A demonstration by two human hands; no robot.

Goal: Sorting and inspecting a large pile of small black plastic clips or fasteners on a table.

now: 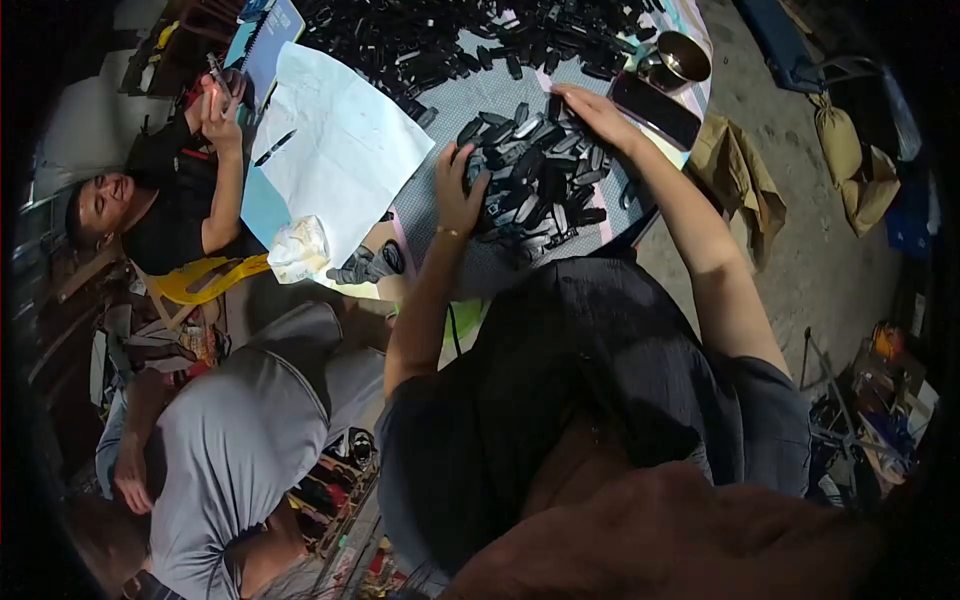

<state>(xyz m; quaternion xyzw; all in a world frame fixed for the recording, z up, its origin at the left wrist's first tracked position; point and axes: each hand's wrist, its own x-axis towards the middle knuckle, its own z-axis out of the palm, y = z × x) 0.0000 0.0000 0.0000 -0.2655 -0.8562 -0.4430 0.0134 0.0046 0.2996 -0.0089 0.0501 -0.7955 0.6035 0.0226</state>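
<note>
— Position of the hands?
— Left hand [458,190] lies flat, fingers spread, on the near-left edge of the pile of black parts [540,175]. Right hand [592,112] rests open, palm down, on the pile's far side.
— Gripping anything?
— Neither visibly grips a part.
— Where is the pile?
— On the table [440,105], near its front edge, beside a white sheet [340,150]. A phone [655,108] and metal cup [683,55] lie just right of it.

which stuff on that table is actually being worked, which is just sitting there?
In hand:
left hand and right hand, both on the near heap of small black parts

Lying about:
white paper sheet
metal cup
phone
crumpled plastic bag
far heap of black parts
</note>
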